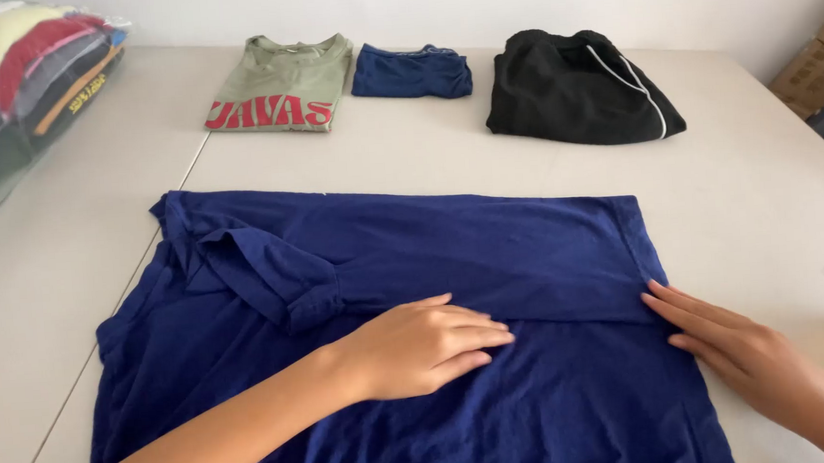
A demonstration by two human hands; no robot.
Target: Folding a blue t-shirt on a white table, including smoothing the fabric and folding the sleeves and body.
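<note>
Basically, navy shirt (490, 255) lies flat — long axis 9-to-3, collar at 9. Left hand (428, 345) open, palm down on it; right hand (734, 345) open, flat at its 3 o'clock edge.

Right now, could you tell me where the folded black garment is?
In the head view, the black garment lies at the table's far right, beside the small folded blue piece and beyond the blue shirt.

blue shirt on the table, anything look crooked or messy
Mostly neat. The blue shirt has one sleeve bunched and slanting across the fold. Left hand and right hand lie flat on it.
</note>
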